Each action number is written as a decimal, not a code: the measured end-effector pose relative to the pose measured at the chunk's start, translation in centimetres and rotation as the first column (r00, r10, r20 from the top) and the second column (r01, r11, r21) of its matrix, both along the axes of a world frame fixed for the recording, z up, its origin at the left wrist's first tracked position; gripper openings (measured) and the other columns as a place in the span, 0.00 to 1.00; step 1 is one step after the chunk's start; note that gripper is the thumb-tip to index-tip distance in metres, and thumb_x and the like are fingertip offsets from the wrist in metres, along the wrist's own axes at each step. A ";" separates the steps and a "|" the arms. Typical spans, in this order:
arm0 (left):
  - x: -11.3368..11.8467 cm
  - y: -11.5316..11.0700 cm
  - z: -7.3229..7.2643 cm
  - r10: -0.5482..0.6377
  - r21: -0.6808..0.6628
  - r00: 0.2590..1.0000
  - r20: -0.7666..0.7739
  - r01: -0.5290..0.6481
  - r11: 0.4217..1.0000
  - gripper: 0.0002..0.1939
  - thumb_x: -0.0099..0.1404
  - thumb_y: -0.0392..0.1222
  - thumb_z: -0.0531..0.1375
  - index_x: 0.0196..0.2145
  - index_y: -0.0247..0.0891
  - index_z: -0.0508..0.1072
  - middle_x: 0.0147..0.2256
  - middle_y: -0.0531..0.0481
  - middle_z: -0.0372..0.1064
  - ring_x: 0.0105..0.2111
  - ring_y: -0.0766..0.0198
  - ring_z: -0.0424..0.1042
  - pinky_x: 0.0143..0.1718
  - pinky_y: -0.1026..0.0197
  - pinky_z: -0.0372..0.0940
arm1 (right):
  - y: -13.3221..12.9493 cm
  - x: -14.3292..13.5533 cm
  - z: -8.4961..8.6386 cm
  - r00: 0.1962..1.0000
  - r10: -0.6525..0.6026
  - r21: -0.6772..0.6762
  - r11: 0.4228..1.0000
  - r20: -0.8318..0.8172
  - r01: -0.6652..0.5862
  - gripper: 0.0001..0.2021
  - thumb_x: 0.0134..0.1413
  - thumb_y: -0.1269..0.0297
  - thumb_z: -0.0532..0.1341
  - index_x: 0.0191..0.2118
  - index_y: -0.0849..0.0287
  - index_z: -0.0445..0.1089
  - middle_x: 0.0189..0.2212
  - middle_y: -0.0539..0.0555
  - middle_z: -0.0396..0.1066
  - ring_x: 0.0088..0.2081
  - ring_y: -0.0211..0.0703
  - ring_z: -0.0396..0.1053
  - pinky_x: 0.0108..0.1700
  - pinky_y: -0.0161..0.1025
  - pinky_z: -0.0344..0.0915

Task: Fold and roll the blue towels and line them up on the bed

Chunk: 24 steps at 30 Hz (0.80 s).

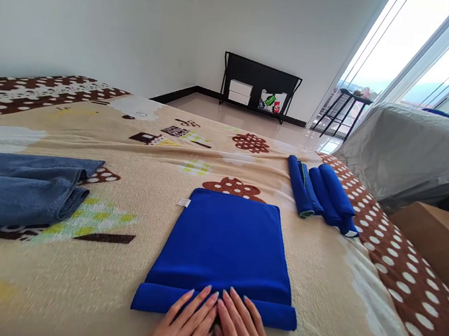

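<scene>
A blue cloth (231,240) lies spread on the patterned blanket, its near edge turned into a flat roll. A small white tag sticks out at its far left corner. My left hand (185,325) rests on the middle of the rolled edge, fingers stretched out. Beside it, my right hand (240,330) lies on the same roll with its fingers extended and the fingertips pointing away from me. The two hands nearly meet at the index fingers. Parts of both thumbs are hidden below.
Several rolled blue cloths (330,198) lie together at the right. Folded grey-blue fabric (19,188) is at the left. The blanket (118,281) covers the bed. Beyond are a black rack (261,76), a stool (351,105), a plastic-covered piece (413,143) and a cardboard box (438,240).
</scene>
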<state>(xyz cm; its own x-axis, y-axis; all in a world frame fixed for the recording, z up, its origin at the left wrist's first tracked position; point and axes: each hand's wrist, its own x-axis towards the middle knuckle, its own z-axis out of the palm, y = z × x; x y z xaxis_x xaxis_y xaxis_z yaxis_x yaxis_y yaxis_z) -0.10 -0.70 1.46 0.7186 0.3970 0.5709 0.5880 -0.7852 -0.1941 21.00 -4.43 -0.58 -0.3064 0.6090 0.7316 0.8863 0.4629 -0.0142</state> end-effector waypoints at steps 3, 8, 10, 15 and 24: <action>-1.0 1.2 -0.4 0.122 -0.018 0.992 -0.029 -0.122 0.992 0.23 0.67 0.44 0.56 0.58 0.34 0.70 0.58 0.46 0.69 0.58 0.60 0.68 0.66 0.58 0.48 | 0.5 0.6 0.2 0.995 -0.080 -0.105 0.991 0.066 0.087 0.21 0.65 0.63 0.55 0.61 0.61 0.65 0.54 0.53 0.73 0.53 0.45 0.73 0.52 0.41 0.69; -6.0 2.0 -0.9 0.373 -0.072 0.926 0.052 -0.369 0.927 0.25 0.67 0.45 0.56 0.61 0.39 0.67 0.58 0.44 0.69 0.55 0.54 0.71 0.69 0.44 0.33 | -1.2 6.1 -0.4 0.937 -0.317 -0.108 0.936 0.145 0.334 0.23 0.67 0.56 0.52 0.62 0.62 0.64 0.56 0.60 0.70 0.53 0.52 0.73 0.58 0.51 0.60; -5.5 1.7 -0.5 0.396 -0.058 0.913 0.097 -0.392 0.918 0.24 0.67 0.40 0.55 0.60 0.40 0.67 0.58 0.44 0.69 0.53 0.54 0.73 0.69 0.42 0.30 | -1.4 6.1 -0.1 0.932 -0.338 -0.099 0.931 0.131 0.351 0.22 0.67 0.58 0.53 0.61 0.62 0.65 0.56 0.60 0.70 0.54 0.54 0.72 0.61 0.54 0.55; 0.0 1.5 1.1 0.078 -0.017 0.997 -0.001 -0.078 0.997 0.24 0.65 0.34 0.53 0.58 0.32 0.69 0.59 0.45 0.68 0.60 0.60 0.66 0.66 0.56 0.47 | 0.4 1.1 1.2 0.986 -0.094 -0.108 0.988 0.134 0.109 0.22 0.62 0.70 0.52 0.61 0.60 0.65 0.59 0.53 0.68 0.60 0.44 0.66 0.59 0.43 0.61; -5.6 3.4 -0.7 0.314 -0.089 0.947 -0.065 -0.319 0.944 0.31 0.70 0.53 0.53 0.65 0.36 0.60 0.62 0.44 0.64 0.60 0.56 0.65 0.65 0.54 0.45 | 0.2 6.3 0.3 0.923 -0.306 -0.167 0.923 0.232 0.348 0.32 0.67 0.51 0.50 0.70 0.63 0.50 0.62 0.59 0.63 0.59 0.53 0.68 0.52 0.50 0.68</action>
<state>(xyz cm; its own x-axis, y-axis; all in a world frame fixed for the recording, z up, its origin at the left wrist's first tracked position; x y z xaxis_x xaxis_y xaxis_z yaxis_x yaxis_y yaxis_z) -5.68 2.72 0.76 0.5728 0.6603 0.4857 0.8012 -0.5763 -0.1613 27.32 -4.28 -0.32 -0.1900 0.8276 0.5282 0.9817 0.1526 0.1141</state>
